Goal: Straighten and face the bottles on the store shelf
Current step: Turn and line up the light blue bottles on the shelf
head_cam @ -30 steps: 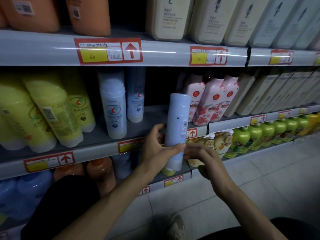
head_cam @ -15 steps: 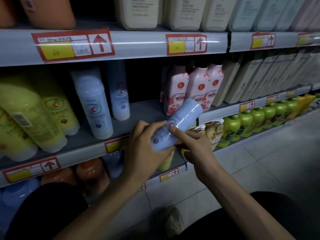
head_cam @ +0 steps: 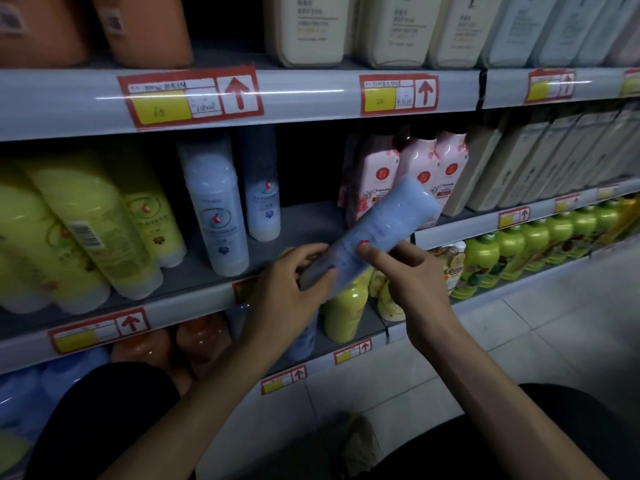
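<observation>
Step in hand: the bottle (head_cam: 388,220) is out in front of the shelf (head_cam: 308,223) for facing, held tilted, far end toward 2 o'clock. The next move likely calls for standing it upright, label outward (print partly covered), at 3 o'clock of the blue pair (head_cam: 216,216). The left hand (head_cam: 291,289) clasps its near end; the right hand (head_cam: 412,282) pinches mid-body, forearms entering from 6 o'clock.

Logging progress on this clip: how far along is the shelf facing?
Done: two blue bottles stand upright on the middle shelf, logos forward. In hand: a third blue bottle, tilted, gripped by the left hand and right hand in front of the shelf. Left: stand it in the gap beside them, then turn the leaning yellow bottle that shows its barcode.
</observation>
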`<state>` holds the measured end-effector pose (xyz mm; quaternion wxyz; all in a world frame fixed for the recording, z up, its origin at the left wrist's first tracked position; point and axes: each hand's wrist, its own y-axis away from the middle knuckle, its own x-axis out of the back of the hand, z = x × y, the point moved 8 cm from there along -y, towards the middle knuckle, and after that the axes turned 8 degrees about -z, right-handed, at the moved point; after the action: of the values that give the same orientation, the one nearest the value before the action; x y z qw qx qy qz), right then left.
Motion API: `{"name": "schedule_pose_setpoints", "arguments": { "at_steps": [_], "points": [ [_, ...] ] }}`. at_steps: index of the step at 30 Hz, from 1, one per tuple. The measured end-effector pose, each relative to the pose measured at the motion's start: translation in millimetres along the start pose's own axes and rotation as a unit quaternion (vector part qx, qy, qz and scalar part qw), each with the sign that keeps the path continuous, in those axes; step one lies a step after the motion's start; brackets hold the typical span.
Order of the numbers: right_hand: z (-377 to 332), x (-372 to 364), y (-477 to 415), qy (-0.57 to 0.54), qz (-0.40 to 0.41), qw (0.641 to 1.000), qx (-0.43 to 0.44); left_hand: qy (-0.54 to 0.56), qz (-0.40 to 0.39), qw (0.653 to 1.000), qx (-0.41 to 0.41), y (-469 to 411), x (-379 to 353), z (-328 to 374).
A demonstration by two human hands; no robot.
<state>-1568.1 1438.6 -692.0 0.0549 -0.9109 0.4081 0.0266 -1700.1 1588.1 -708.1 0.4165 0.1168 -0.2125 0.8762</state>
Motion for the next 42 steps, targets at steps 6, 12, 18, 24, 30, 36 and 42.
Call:
{"name": "schedule_pose_setpoints", "arguments": {
  "at_steps": [6, 12, 18, 24, 30, 36, 42],
  "points": [
    [-29, -27, -17, 0.063, -0.01, 0.992, 0.113, 0.0, 0.048, 0.999, -0.017, -3, 12, 3],
    [-38, -56, -43, 0.132, -0.034, 0.976, 0.168, 0.068, 0.046, 0.996, 0.04, -11, 15, -10],
    [-29, -69, -75, 0.152, -0.048, 0.975, 0.156, 0.103, 0.053, 0.993, 0.037, -20, 22, -13],
    [-26, -78, -85, 0.174, -0.053, 0.97, 0.159, 0.098, 0.059, 0.992, 0.049, -22, 23, -16],
    [-23, -87, -90, 0.219, -0.049, 0.959, 0.17, 0.104, 0.063, 0.99, 0.066, -25, 23, -21],
    [-16, -84, -89, 0.211, -0.016, 0.967, 0.144, 0.095, 0.059, 0.992, 0.063, -25, 25, -22],
    [-12, -75, -84, 0.237, -0.006, 0.963, 0.129, 0.104, 0.06, 0.991, 0.058, -21, 31, -21]
  ]
}}
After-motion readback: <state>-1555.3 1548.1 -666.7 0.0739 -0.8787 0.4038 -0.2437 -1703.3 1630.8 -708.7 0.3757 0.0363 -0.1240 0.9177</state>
